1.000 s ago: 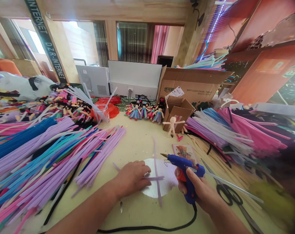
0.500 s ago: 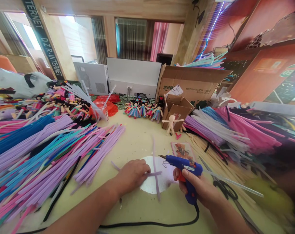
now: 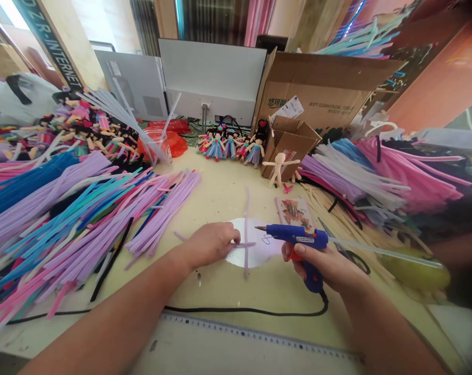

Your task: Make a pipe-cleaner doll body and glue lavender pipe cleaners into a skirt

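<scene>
My left hand (image 3: 210, 242) pinches a lilac pipe cleaner (image 3: 251, 244); one end of it sticks out behind the hand. It crosses a longer lilac pipe cleaner (image 3: 247, 205), forming a cross above a round white disc (image 3: 265, 255). My right hand (image 3: 323, 263) is wrapped round the handle of a blue hot glue gun (image 3: 298, 234), fingers at its red trigger. The nozzle points left, just above and right of the crossing. A long clear glue stick (image 3: 395, 252) juts from the gun's back.
Pipe cleaner bundles (image 3: 64, 224) lie left, more (image 3: 411, 177) right. Small dolls (image 3: 230, 146) and a bare doll figure (image 3: 279, 167) stand by cardboard boxes (image 3: 309, 99). Scissors (image 3: 356, 260) and a picture card (image 3: 296, 212) lie right. The gun's cord (image 3: 243, 311) and a ruler (image 3: 255, 333) run along the front.
The view has tilted down, bringing the ruler and table edge into sight. The glue gun's nozzle is a little nearer the crossing. Both hands keep their holds.
</scene>
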Motion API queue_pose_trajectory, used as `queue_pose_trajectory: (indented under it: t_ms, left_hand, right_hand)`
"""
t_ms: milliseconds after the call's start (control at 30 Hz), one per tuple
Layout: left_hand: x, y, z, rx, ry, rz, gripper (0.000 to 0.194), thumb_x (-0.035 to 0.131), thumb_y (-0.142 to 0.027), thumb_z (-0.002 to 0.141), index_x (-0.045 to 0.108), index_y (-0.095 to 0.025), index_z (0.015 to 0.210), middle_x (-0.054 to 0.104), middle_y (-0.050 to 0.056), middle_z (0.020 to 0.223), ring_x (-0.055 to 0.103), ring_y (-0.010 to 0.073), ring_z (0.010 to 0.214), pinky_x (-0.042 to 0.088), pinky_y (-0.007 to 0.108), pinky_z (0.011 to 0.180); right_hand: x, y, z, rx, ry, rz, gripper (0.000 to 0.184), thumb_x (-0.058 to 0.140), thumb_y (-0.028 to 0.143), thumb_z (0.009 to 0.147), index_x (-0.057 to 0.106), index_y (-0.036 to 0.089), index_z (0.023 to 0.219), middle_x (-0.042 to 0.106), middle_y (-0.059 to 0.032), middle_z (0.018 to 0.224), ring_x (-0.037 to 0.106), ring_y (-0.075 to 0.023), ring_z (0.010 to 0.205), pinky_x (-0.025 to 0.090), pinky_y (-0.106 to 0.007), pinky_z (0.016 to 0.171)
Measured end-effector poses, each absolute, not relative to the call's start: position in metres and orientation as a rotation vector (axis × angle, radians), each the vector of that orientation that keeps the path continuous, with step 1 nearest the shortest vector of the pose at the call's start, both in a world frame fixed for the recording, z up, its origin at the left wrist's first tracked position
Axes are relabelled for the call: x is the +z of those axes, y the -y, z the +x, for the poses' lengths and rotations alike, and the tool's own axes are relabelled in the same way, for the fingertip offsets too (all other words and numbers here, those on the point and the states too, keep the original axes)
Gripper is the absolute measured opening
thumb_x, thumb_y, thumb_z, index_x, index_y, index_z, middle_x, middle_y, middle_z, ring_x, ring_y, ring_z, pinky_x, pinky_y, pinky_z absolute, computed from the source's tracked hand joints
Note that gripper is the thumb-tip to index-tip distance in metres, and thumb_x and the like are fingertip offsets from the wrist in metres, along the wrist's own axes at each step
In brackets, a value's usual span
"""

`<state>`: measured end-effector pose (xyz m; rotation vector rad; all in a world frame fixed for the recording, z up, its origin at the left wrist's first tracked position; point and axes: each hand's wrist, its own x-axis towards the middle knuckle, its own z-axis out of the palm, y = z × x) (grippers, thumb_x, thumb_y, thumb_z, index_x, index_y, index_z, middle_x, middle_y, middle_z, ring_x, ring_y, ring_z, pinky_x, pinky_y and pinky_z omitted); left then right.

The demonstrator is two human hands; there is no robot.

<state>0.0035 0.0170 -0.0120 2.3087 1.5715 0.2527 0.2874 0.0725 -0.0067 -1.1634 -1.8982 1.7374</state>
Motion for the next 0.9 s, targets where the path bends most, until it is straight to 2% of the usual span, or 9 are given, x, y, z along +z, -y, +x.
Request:
queue_pose_trajectory:
  t_ms: [300, 433, 600, 700, 767, 900]
  left_hand:
    - [-0.002, -0.016, -0.010, 0.301, -1.368, 2.189, 0.017, 0.054, -0.013, 0.077, 0.066, -0.020, 0.088, 0.065, 0.000, 0.090, 0.057, 0.0135, 0.082, 0.041, 0.023, 0.071]
    - [-0.004, -0.016, -0.013, 0.200, -1.361, 2.207, 0.014, 0.053, -0.016, 0.079, 0.063, -0.020, 0.088, 0.065, -0.001, 0.090, 0.057, 0.0136, 0.081, 0.039, 0.024, 0.069]
    - [-0.009, -0.014, 0.000, 0.136, -1.396, 2.270, 0.016, 0.061, -0.030, 0.080, 0.060, -0.022, 0.094, 0.065, -0.001, 0.090, 0.057, 0.0157, 0.079, 0.037, 0.025, 0.063]
    - [-0.016, -0.013, 0.010, 0.173, -1.457, 2.347, 0.008, 0.055, -0.026, 0.086, 0.061, -0.021, 0.087, 0.065, 0.001, 0.089, 0.058, 0.0172, 0.082, 0.038, 0.027, 0.064]
    - [-0.017, -0.012, 0.015, 0.183, -1.485, 2.386, 0.011, 0.051, -0.022, 0.088, 0.061, -0.020, 0.083, 0.065, 0.001, 0.087, 0.059, 0.0176, 0.082, 0.039, 0.028, 0.065]
    - [-0.009, -0.008, 0.018, 0.224, -1.418, 2.416, 0.009, 0.053, -0.019, 0.087, 0.062, -0.020, 0.084, 0.065, 0.002, 0.089, 0.061, 0.0171, 0.084, 0.043, 0.027, 0.067]
  right_hand:
    - [-0.013, -0.070, 0.293, 1.878, 1.904, -1.058, 0.044, 0.060, 0.061, 0.081, 0.063, 0.019, 0.089, 0.061, -0.0029, 0.077, 0.053, -0.0098, 0.050, 0.038, -0.023, 0.042]
    - [-0.012, -0.071, 0.295, 1.891, 1.939, -1.046, 0.044, 0.060, 0.061, 0.081, 0.064, 0.019, 0.090, 0.062, -0.0036, 0.077, 0.054, -0.0107, 0.051, 0.040, -0.023, 0.044]
    - [-0.016, -0.072, 0.293, 1.882, 1.936, -1.074, 0.044, 0.061, 0.061, 0.081, 0.063, 0.018, 0.090, 0.061, -0.0030, 0.076, 0.054, -0.0106, 0.051, 0.040, -0.022, 0.043]
    - [-0.017, -0.071, 0.290, 1.873, 1.916, -1.098, 0.042, 0.060, 0.059, 0.082, 0.063, 0.017, 0.089, 0.059, -0.0024, 0.076, 0.053, -0.0098, 0.051, 0.038, -0.022, 0.042]
    - [-0.017, -0.070, 0.289, 1.870, 1.897, -1.097, 0.042, 0.060, 0.059, 0.082, 0.063, 0.017, 0.088, 0.058, -0.0021, 0.076, 0.052, -0.0096, 0.050, 0.037, -0.022, 0.042]
    - [-0.017, -0.071, 0.289, 1.871, 1.863, -1.085, 0.043, 0.060, 0.059, 0.081, 0.063, 0.017, 0.087, 0.055, -0.0002, 0.068, 0.051, -0.0099, 0.049, 0.034, -0.021, 0.040]
